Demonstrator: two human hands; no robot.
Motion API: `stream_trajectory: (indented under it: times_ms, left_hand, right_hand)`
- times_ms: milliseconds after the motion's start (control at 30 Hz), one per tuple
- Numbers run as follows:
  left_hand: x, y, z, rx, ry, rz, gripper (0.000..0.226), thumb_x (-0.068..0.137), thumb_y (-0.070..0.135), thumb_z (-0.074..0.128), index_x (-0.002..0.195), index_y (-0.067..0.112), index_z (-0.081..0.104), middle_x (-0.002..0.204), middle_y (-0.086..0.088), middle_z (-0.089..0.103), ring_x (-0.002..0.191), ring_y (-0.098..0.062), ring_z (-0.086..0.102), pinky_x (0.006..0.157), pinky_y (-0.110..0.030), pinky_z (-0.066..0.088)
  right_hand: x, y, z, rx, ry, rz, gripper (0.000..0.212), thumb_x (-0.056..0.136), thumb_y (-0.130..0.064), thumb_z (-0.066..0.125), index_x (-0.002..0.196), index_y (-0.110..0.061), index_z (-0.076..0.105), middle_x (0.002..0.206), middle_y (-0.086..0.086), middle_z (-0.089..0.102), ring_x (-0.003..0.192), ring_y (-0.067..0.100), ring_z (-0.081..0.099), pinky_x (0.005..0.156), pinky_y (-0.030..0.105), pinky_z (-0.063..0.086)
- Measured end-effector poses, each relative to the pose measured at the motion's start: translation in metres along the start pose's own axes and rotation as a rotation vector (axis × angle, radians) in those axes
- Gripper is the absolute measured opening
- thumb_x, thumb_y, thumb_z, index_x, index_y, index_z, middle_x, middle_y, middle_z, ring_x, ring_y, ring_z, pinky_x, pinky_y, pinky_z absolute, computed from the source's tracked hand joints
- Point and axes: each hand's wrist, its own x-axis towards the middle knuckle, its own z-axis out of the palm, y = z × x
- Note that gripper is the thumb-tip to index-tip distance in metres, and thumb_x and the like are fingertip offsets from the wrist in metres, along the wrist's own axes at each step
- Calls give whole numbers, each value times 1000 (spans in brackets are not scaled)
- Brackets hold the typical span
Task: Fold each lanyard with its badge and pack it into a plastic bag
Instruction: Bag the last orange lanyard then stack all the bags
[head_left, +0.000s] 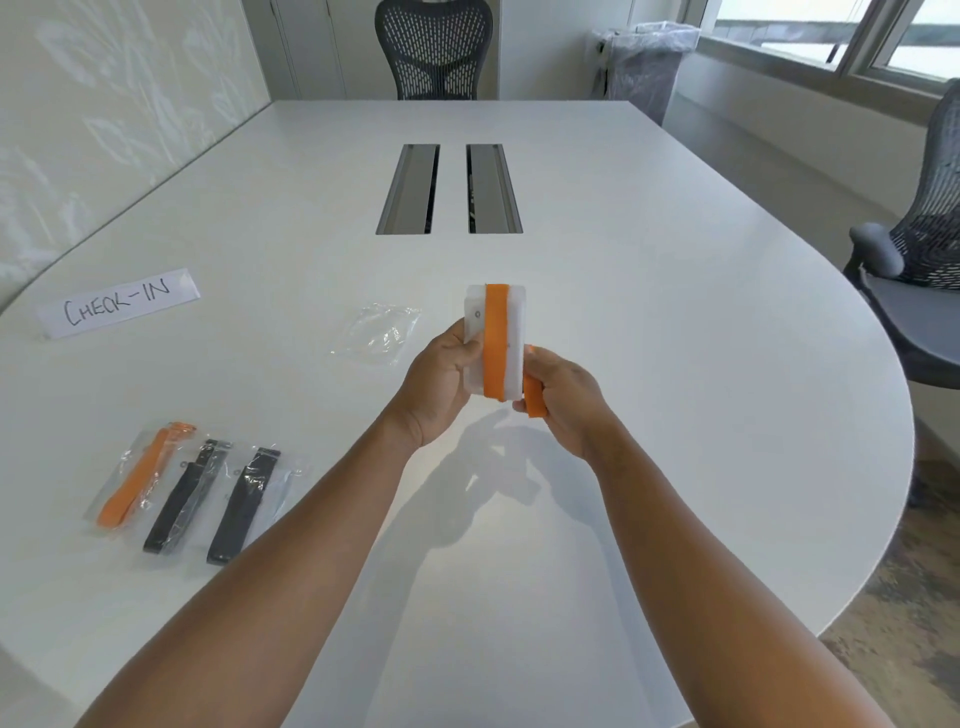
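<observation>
White and broad, a rounded conference table (675, 291) fills a bright room with mesh office chairs (434, 49) at its far end and right side, and windows along the right wall. Seen from the head camera, a person's two bare forearms reach out over the tabletop and meet above its middle. The left hand (441, 387) grips the left edge of a white badge (514, 338), held upright above the surface, with an orange lanyard (494, 343) wrapped lengthwise down the badge's face. The right hand (558, 395) is closed around the loose end of the same orange strap at the badge's lower right corner, its thumb touching the badge edge. Just beyond the left hand and slightly left of it, an empty clear plastic bag (379, 332) lies flat on the table. Nearer the person and well to the left of the left forearm, three packed bags (192, 493) lie side by side, one holding an orange lanyard and two holding dark ones. Farther left of the hands, a paper sign (119, 304) hand-lettered "CHECK-IN" rests on the table. Beyond the hands, two cable slots (449, 189) are cut into the tabletop, and a lined waste bin (644, 67) stands past the table's far right corner.
</observation>
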Motion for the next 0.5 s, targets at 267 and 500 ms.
stream_trajectory:
  times_ms: [267, 500]
  left_hand:
    - [12, 5, 0, -22, 246, -3, 33, 109, 21, 38, 137, 10, 53, 129, -23, 66, 116, -34, 67, 97, -52, 54]
    - [17, 4, 3, 119, 454, 46, 15, 107, 22, 40, 115, 23, 53, 117, -7, 63, 114, -26, 63, 101, -50, 54]
  right_hand:
    - [-4, 4, -2, -111, -256, -19, 25, 102, -23, 54, 116, -7, 67, 114, 4, 74, 81, 18, 60, 81, 32, 46]
    - [-7, 2, 0, -150, -303, 13, 23, 94, -23, 66, 106, -4, 71, 103, 7, 76, 64, 13, 52, 72, 28, 42]
